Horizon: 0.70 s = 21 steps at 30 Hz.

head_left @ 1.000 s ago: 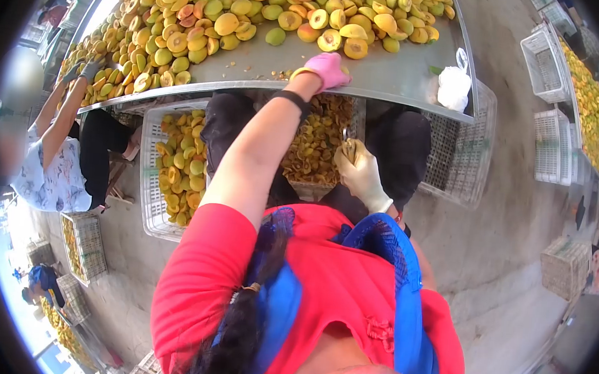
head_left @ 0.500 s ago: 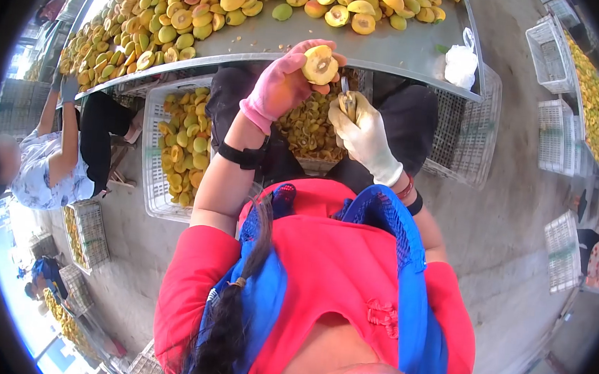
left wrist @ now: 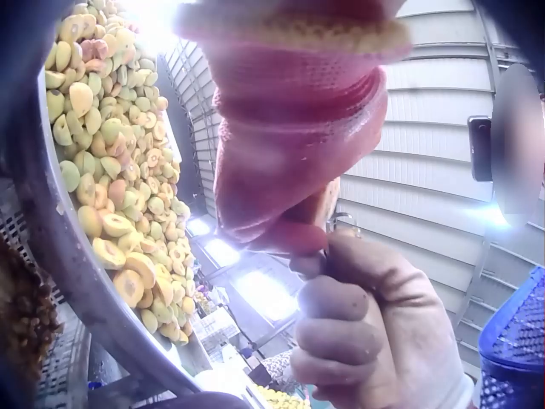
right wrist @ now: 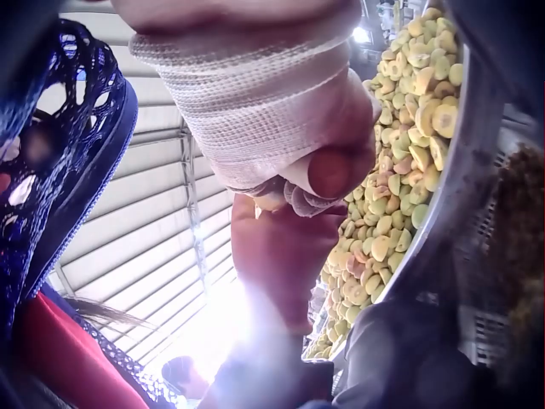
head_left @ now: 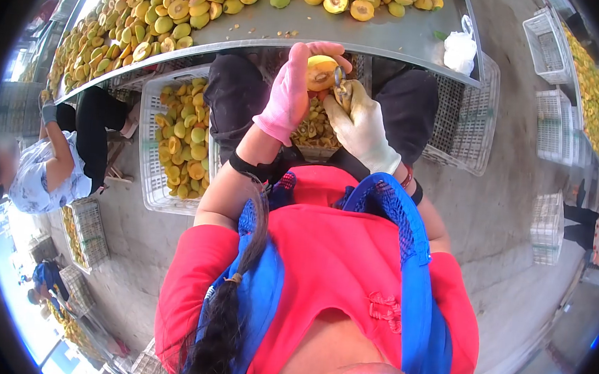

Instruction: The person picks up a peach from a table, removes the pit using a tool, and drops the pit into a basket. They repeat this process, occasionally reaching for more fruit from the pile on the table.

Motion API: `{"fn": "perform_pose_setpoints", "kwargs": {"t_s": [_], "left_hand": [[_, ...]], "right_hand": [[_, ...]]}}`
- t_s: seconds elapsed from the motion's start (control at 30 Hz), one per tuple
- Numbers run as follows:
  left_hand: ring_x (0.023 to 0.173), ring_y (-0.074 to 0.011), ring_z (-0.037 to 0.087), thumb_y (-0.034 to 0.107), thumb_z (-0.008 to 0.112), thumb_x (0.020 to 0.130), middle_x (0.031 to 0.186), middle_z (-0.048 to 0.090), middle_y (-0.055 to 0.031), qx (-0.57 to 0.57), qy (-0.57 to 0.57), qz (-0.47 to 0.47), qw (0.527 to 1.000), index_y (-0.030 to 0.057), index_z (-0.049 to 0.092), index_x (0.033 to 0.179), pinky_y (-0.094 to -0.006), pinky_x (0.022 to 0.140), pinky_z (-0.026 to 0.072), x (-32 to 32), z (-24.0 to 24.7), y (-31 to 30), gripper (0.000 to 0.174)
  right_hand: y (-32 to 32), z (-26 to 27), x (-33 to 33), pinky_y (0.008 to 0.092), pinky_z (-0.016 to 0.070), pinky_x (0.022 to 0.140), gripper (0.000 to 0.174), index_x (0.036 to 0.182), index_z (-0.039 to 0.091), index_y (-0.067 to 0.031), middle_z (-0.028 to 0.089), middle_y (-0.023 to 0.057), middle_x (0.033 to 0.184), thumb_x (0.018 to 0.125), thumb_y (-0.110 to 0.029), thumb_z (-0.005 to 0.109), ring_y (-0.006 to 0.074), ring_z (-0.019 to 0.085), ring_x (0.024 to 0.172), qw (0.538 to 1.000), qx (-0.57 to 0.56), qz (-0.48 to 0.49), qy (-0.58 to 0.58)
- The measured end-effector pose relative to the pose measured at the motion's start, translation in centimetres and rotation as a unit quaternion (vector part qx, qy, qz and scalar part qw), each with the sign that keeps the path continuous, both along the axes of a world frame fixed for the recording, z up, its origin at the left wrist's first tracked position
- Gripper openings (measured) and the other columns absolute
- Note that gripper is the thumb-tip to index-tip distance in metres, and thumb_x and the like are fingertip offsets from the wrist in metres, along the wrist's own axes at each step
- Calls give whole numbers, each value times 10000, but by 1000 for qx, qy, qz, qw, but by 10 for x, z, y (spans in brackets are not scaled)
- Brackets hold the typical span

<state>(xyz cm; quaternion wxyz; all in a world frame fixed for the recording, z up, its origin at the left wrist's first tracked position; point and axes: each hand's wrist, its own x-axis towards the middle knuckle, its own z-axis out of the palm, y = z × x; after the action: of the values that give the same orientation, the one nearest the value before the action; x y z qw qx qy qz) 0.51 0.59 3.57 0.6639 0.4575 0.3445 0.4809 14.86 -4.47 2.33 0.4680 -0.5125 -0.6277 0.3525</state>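
Observation:
In the head view, my left hand [head_left: 286,96], in a pink glove, holds a halved yellow peach [head_left: 321,72] over the lap. My right hand [head_left: 363,127], in a white glove, grips a small pitting tool [head_left: 343,93] with a curved metal tip. That tip overlaps the right side of the peach half. From the left wrist, the metal tip [left wrist: 345,221] shows between the two gloves, and the pink glove hides most of the fruit. Below the hands, a crate of brownish scraps [head_left: 315,129] sits between the knees.
Many peach halves [head_left: 165,21] are heaped on the metal table [head_left: 386,40], whose edge runs just beyond the hands. A white plastic bag [head_left: 460,51] lies at its right corner. A crate of peach halves [head_left: 181,137] stands at left, a white crate [head_left: 467,122] at right. Another person [head_left: 50,169] sits at left.
My left hand has come back from the table with a peach half, then turned it toward the right hand. My right hand has brought the tool up against the fruit.

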Motion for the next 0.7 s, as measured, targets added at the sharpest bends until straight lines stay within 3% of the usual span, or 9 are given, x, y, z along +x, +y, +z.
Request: {"fn": "perform_pose_setpoints", "kwargs": {"t_s": [0.07, 0.2, 0.3, 0.4, 0.5, 0.6, 0.67, 0.7], "left_hand": [[855, -117, 620, 712, 325, 991, 1066, 702, -80, -12, 4, 27, 1000, 75, 615, 1228, -202, 658, 411, 4, 2, -2, 738], [908, -151, 637, 706, 324, 996, 1068, 698, -99, -20, -14, 37, 999, 55, 626, 1195, -246, 763, 482, 7, 3, -5, 745], [950, -180, 646, 691, 322, 1007, 1061, 697, -117, 10, -9, 49, 999, 36, 630, 1180, -289, 861, 508, 10, -1, -7, 745], [982, -192, 645, 686, 324, 1011, 1055, 696, -126, 24, -7, 64, 998, 23, 629, 1177, -311, 910, 506, 14, -1, -10, 749], [991, -186, 638, 685, 328, 1013, 1052, 695, -122, 42, 0, 79, 996, 20, 628, 1177, -309, 909, 500, 18, -4, -11, 748], [996, -186, 633, 660, 326, 1026, 1051, 692, -115, 68, 11, 102, 992, 20, 625, 1174, -313, 913, 496, 20, -10, -13, 722], [994, -187, 631, 619, 312, 1050, 1049, 689, -111, 88, 15, 119, 989, 17, 618, 1174, -318, 915, 494, 23, -14, -13, 687], [982, -181, 630, 535, 321, 1070, 1030, 689, -108, 113, 20, 127, 985, 14, 615, 1166, -316, 923, 489, 24, -15, -13, 605]], "right_hand": [[0, 2, 0, 433, 498, 569, 204, 921, 522, -16, 619, 186, 715, 899, -107, 702, 427, 650, 683, 1000, 9, 1, -8], [-1, 0, 0, 445, 501, 567, 204, 917, 516, -20, 628, 191, 723, 899, -107, 699, 437, 647, 694, 1000, 19, 5, -8], [-3, -5, 2, 351, 502, 608, 160, 980, 548, 18, 634, 160, 737, 915, -60, 672, 196, 640, 641, 999, 8, 12, -48], [-4, -7, 0, 342, 508, 634, 153, 1010, 546, 19, 656, 165, 796, 927, -58, 649, 157, 647, 709, 999, 2, 30, -23], [-7, -3, -1, 328, 511, 666, 145, 1029, 553, 14, 667, 116, 851, 935, -58, 636, 119, 619, 761, 983, -115, 79, 119], [-8, -8, -5, 298, 500, 661, 126, 1044, 561, 2, 647, 43, 871, 949, -55, 621, 82, 573, 767, 981, -123, 71, 132], [-7, -12, -4, 362, 513, 708, 181, 1049, 562, 14, 666, 119, 863, 930, -97, 641, 192, 628, 768, 993, -95, 45, 48], [-6, -13, -3, 394, 519, 731, 210, 1051, 562, 20, 676, 157, 859, 920, -118, 650, 247, 656, 769, 996, -81, 33, 5]]}}
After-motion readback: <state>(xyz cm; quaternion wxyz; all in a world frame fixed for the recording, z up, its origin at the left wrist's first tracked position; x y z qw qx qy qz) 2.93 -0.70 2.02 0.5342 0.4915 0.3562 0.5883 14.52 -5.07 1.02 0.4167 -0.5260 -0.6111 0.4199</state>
